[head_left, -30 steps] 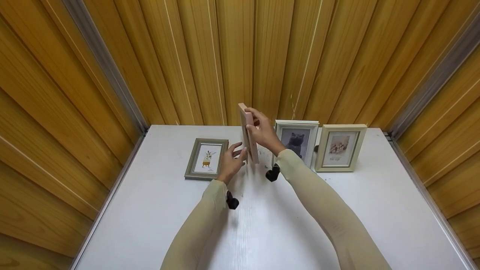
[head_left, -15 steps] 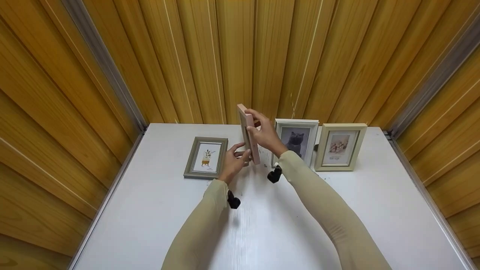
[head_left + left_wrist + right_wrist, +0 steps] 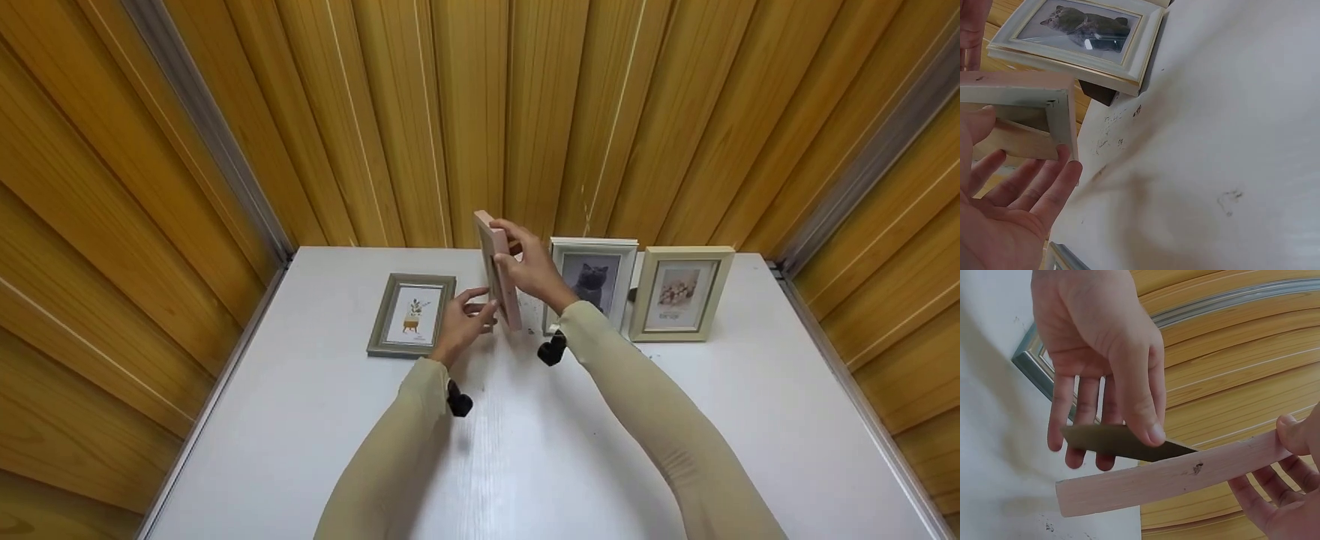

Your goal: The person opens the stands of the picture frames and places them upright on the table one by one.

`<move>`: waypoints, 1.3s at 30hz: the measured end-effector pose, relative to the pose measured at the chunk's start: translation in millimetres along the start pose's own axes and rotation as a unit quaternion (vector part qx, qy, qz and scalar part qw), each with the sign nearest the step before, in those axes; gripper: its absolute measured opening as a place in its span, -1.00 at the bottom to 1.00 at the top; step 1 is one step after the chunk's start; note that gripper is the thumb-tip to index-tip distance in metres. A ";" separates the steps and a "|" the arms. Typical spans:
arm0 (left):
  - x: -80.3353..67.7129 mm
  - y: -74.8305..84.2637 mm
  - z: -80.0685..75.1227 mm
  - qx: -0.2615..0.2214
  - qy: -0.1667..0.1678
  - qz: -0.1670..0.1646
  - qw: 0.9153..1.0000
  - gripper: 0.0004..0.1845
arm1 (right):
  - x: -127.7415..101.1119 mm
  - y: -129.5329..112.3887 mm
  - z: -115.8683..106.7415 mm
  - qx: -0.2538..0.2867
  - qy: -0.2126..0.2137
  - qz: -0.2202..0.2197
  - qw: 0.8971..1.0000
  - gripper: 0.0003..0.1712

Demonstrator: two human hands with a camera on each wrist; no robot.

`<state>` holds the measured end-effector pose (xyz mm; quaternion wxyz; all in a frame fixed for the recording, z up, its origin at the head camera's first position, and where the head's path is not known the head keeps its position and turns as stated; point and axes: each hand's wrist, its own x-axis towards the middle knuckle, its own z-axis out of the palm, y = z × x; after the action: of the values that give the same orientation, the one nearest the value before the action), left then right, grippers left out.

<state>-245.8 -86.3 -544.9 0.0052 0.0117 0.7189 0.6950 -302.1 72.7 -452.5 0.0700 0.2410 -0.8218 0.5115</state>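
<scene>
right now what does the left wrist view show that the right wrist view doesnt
Only the left wrist view shows the cat photo frame standing on the white table, plus the pink frame's inner corner against the left hand's fingertips. Only the right wrist view shows the left hand pinching a dark flap behind the frame, the right hand gripping the frame's edge, the green frame lying flat, and the wood panel wall. Both show the pink frame, the left hand and the tabletop.
</scene>
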 end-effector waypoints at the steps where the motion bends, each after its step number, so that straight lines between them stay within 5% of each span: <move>1: -0.1 1.8 -2.5 0.007 -0.003 0.001 1.000 -0.53 | 0.3 -0.5 -1.2 -0.002 -0.001 -0.002 1.000 -0.38; 17: -0.1 6.7 -40.2 0.050 0.012 -0.001 0.999 -0.64 | -0.2 -4.6 -5.1 -0.005 -0.017 0.001 1.000 -0.36; 31: -2.2 4.1 -42.8 0.070 0.013 -0.003 0.997 -0.64 | 0.4 -2.9 3.2 -0.008 -0.015 0.005 1.000 -0.36; 35: -2.5 9.5 -37.0 0.140 0.041 0.035 0.989 -0.57 | 2.1 -6.7 5.0 -0.020 -0.012 0.008 1.000 -0.36; 39: -2.4 18.3 -26.7 0.228 0.089 0.113 0.963 -0.49 | 6.5 -11.7 6.8 -0.031 -0.006 0.002 1.000 -0.37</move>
<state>-243.9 -112.5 -525.7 -0.1398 0.0316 0.8498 0.5072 -301.4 60.4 -443.9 0.0716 0.2397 -0.8382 0.4846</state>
